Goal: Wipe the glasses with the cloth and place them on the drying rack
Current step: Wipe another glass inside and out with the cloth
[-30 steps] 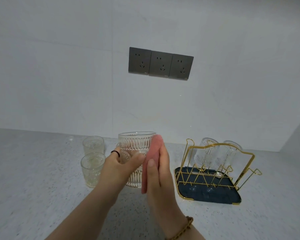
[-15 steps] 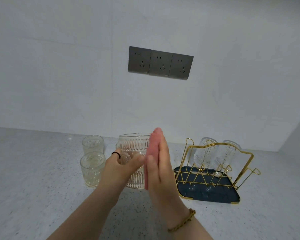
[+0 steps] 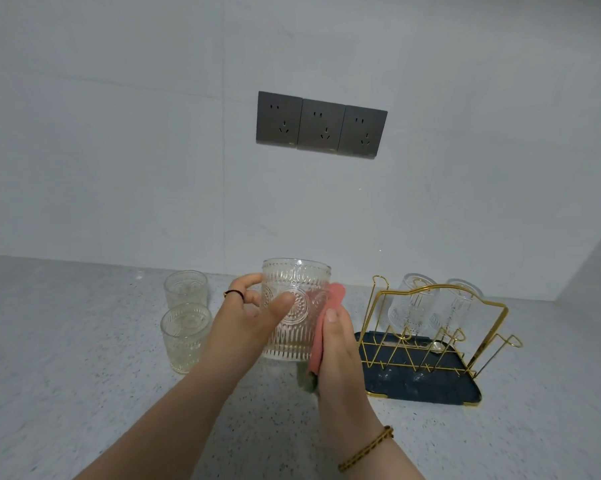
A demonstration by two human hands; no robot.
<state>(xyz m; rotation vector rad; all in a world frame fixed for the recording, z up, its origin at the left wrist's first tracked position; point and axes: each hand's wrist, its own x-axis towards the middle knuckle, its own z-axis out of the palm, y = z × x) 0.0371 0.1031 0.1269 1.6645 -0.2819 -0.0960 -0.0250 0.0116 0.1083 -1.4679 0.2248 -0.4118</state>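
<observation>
My left hand (image 3: 248,318) grips a large patterned clear glass (image 3: 297,292) upright above the counter, thumb across its front and fingers round its left side. My right hand (image 3: 337,351) presses a pink cloth (image 3: 321,332) flat against the glass's right side, thumb on the cloth. Two smaller patterned glasses (image 3: 185,336) stand upright on the counter to the left, one behind the other. To the right stands a gold wire drying rack (image 3: 472,327) on a dark blue tray (image 3: 430,388), with two glasses (image 3: 430,306) upside down on its back prongs.
A speckled grey counter (image 3: 67,375) runs to a white wall carrying three dark sockets (image 3: 321,124). A side wall closes the right corner behind the rack. The rack's front prongs hold nothing.
The cloth and my right hand have slid down the glass's right side from near its rim. The left hand has lifted and turned the glass slightly.
</observation>
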